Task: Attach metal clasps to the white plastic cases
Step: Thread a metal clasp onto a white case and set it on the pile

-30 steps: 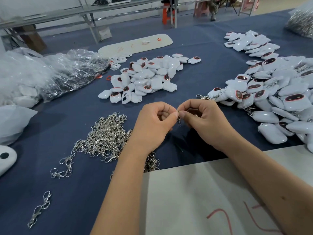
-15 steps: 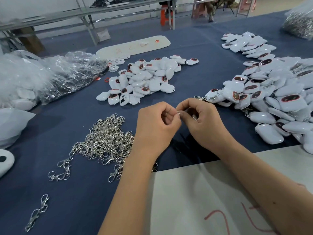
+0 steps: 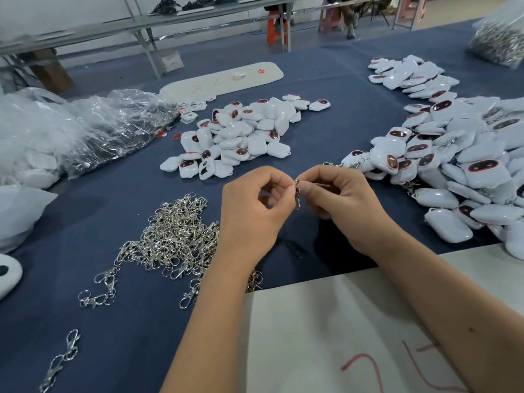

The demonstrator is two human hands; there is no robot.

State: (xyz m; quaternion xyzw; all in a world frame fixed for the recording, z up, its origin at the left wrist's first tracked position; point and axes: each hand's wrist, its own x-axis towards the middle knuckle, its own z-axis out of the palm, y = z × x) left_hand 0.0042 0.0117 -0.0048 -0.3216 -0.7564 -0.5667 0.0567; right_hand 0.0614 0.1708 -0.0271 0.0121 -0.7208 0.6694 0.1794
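My left hand (image 3: 252,211) and my right hand (image 3: 340,205) meet fingertip to fingertip above the blue table. Between them they pinch one small metal clasp (image 3: 297,194), which hangs down a little; most of it is hidden by the fingers. A heap of loose silver clasps (image 3: 175,236) lies to the left of my left hand. A pile of white plastic cases (image 3: 241,137) with dark oval windows sits beyond my hands. A larger pile of white cases (image 3: 459,165), some with clasps on them, lies to the right.
A white board (image 3: 354,330) with red marks covers the near table edge under my forearms. Clear plastic bags (image 3: 85,131) lie at the left. Another small group of cases (image 3: 408,75) and a bag of metal parts (image 3: 499,43) are at the far right. Stray clasps (image 3: 59,361) lie near left.
Both hands have stayed together at the same spot, working the clasp between the fingertips. The clasp now shows a little more below the fingers.
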